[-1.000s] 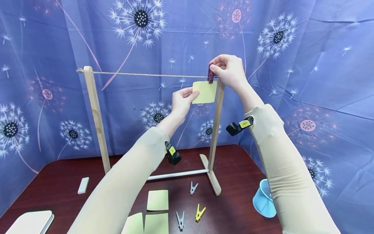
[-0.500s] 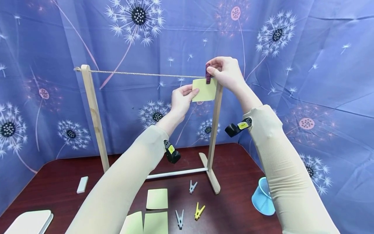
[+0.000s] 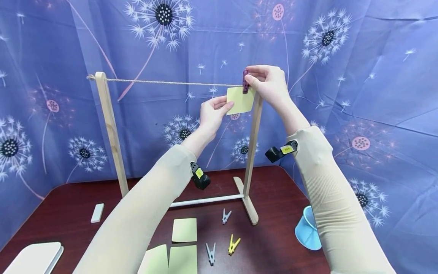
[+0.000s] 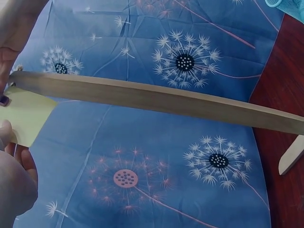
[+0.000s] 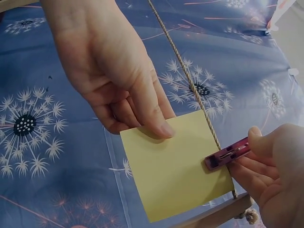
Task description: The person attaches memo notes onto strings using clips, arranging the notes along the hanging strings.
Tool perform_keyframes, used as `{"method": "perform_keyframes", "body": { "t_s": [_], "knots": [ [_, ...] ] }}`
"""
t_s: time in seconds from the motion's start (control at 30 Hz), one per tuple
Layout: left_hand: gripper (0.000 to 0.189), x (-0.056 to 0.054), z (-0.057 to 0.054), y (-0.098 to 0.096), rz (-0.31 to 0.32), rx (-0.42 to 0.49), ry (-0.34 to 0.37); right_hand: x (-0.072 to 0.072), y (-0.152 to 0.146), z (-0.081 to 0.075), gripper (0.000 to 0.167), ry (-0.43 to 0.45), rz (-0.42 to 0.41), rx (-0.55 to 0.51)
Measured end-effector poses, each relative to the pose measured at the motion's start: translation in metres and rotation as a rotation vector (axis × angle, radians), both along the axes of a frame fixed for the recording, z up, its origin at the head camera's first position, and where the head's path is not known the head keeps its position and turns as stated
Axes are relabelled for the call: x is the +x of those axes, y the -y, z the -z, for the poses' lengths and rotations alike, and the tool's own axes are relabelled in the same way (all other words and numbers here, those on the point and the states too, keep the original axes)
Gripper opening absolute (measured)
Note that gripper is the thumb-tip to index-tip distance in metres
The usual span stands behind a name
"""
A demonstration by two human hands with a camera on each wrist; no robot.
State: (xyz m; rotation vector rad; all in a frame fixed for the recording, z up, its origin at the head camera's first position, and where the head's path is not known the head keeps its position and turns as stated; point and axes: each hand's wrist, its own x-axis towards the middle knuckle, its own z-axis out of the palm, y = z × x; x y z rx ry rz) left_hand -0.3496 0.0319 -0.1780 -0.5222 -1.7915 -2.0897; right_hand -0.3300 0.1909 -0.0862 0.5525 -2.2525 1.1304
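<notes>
A yellow sticky note point(image 3: 239, 101) is up against the rope point(image 3: 171, 82) near the right post of a wooden frame. My left hand point(image 3: 213, 114) pinches its left edge between thumb and fingers. With thumb and fingers my right hand point(image 3: 270, 83) holds a dark purple clothespin point(image 3: 245, 81) at its upper end. In the right wrist view the tip of the clothespin point(image 5: 227, 154) lies over the note's top edge point(image 5: 175, 166), beside the rope point(image 5: 190, 83). The left wrist view shows only part of the note point(image 4: 26, 116) at its left side.
On the table point(image 3: 273, 213) lie several sticky notes point(image 3: 184, 230), two grey clothespins point(image 3: 211, 254) and a yellow clothespin point(image 3: 234, 244). A blue mesh cup point(image 3: 308, 230) stands at the right. A white block point(image 3: 97, 213) and a white flat case point(image 3: 35, 258) are at the left. The right post point(image 3: 253, 148) rises beside the note.
The clothespin and both hands stay at the rope's right end, with the note tilting slightly and shifting a little. The whole head view has shifted slightly.
</notes>
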Motion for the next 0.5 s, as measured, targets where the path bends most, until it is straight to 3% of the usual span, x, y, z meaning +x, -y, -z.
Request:
{"method": "perform_keyframes", "body": {
  "t_s": [0.5],
  "knots": [
    [0.03,-0.003,0.017,0.017,-0.013,-0.047,0.007,0.001,-0.003,0.01,0.036,-0.087,-0.001,-0.146]
  ]
}}
